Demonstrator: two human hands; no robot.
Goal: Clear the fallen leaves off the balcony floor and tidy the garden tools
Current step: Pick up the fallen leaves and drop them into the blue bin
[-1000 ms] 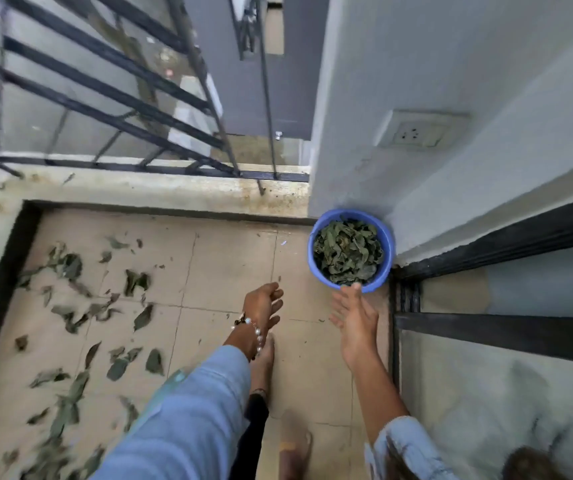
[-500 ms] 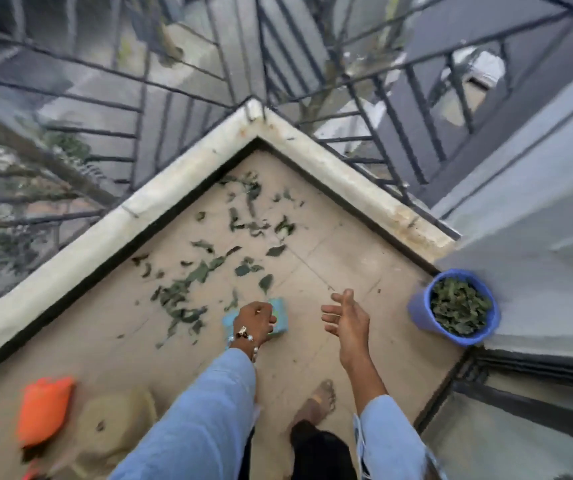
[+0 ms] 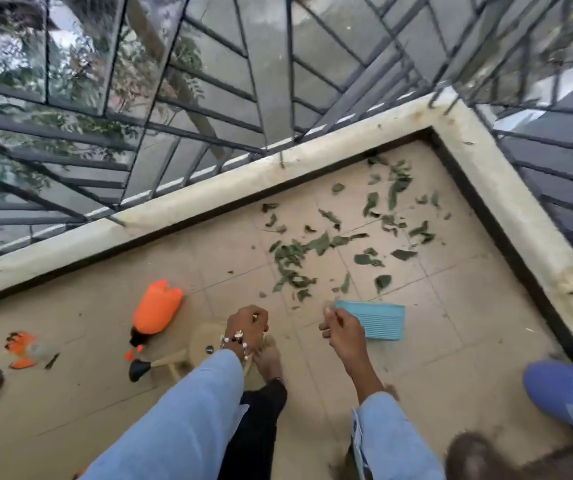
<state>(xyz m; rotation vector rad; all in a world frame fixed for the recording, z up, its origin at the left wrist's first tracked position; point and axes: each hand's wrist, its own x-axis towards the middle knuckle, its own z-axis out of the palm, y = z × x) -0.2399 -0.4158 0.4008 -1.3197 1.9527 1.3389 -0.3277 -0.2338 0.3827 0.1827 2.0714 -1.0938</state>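
Both my arms reach forward and down, hands apart and holding nothing.

My left hand (image 3: 246, 323) sits at about 11 o'clock, fingers curled loosely inward, a beaded bracelet at the wrist. My right hand (image 3: 342, 332) sits at 1 o'clock, fingers loosely bent. Light blue sleeves cover both forearms; the right one ends short of the wrist.

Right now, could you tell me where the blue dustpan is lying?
In the head view the blue dustpan lies flat on the floor tiles right of centre, beside the right hand, just below the scattered leaves.
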